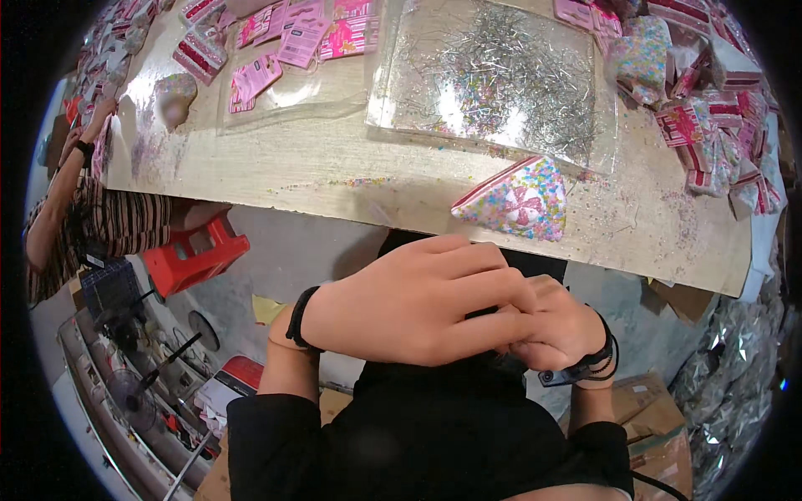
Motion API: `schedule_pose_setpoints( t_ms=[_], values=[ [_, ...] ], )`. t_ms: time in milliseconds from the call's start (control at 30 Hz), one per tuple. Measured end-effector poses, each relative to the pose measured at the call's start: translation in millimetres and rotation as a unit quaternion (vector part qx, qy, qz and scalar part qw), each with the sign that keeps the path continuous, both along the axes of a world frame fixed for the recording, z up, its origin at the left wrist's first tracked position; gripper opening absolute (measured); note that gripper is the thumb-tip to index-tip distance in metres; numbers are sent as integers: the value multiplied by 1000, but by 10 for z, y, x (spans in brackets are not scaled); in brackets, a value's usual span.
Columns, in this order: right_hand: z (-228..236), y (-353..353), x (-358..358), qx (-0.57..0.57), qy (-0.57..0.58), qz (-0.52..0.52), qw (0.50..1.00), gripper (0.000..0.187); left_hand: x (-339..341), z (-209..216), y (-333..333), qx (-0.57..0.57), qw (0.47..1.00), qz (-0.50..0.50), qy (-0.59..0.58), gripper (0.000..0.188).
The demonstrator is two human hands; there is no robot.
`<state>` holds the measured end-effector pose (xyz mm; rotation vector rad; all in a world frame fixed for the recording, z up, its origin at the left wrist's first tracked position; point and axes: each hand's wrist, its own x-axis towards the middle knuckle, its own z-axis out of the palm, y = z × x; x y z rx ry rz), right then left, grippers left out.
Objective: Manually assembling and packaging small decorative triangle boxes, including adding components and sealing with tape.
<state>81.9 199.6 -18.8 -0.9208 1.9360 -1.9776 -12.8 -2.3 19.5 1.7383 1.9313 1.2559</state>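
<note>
Both hands are drawn in close to the chest, below the near edge of the wooden worktable [334, 179]: the left hand [409, 309] lies over the right hand [560, 330], its fingers wrapped across the right's knuckles, and whether anything small is pinched between them I cannot tell, since the left hand hides the gap. Each wrist carries dark bands, one on the left, several on the right. The nearest loose thing is one cone-shaped packet [514, 200], pale with coloured dots and a pink bow print, lying on its side at the table's near edge just above the hands. By my judgement this is a pause between packets, the hands busy with each other and not with the stock; taking up that packet would call for the hands to part and one to reach forward over the edge. Farther back on the table lies one clear plastic sheet [501, 75] heaped with silver shreds, and a second clear sheet [284, 79] to its left bearing several pink cards. At the table's right end more dotted packets [639, 54] and pink boxes [710, 125] pile up, too many to count. Left of the table stands one red stool [196, 255], with another person [92, 221] in a striped top beside it.
</note>
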Motion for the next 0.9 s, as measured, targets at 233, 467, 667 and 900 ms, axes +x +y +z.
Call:
schedule_pose_setpoints(
  t_ms=[233,467,667,900],
  values=[
    [-88,-17,-12,-71,-57,15,996,12,-44,-37,15,30,998,-23,56,17],
    [-102,-62,104,25,-66,-99,993,1,77,-165,-43,-12,1000,9,-22,20],
    [16,-286,230,113,35,-347,931,28,215,-228,-15,-20,969,86,-231,18],
    [112,-282,202,183,130,-382,897,38,327,-227,20,-20,881,144,-451,20]
  ],
)
